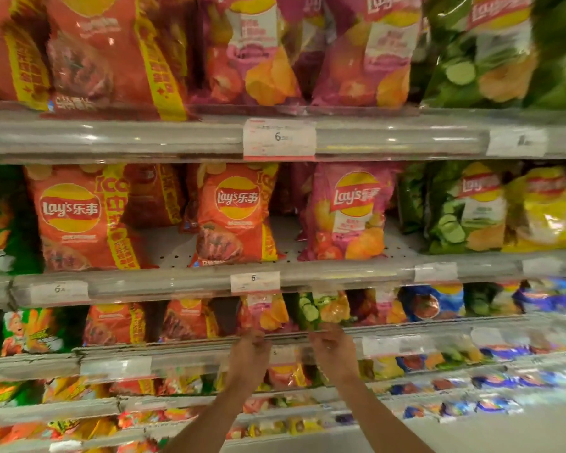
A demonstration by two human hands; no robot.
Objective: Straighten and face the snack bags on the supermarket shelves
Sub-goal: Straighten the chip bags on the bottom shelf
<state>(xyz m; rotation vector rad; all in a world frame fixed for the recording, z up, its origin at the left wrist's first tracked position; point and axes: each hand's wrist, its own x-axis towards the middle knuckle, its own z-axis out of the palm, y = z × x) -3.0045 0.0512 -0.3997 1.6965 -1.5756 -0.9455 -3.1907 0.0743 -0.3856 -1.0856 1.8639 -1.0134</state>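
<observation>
Both my hands reach up to the third shelf from the top. My left hand (249, 353) has its fingers curled at the bottom edge of a pink Lay's bag (264, 313). Beside it, my right hand (332, 349) has its fingers curled at the lower edge of a green cucumber Lay's bag (324, 310). Motion blur hides whether the fingers pinch the bags or only touch them. On the shelf above stand an orange Lay's bag (234, 214) and a pink Lay's bag (347, 212), both upright and facing front.
Grey shelf rails (144, 286) carry white price tags (255, 282). Orange bags (115, 323) fill the left of the third shelf, blue bags (435, 302) the right. Lower shelves hold several small snack packs. A gap of bare shelf (164, 243) lies between the orange bags.
</observation>
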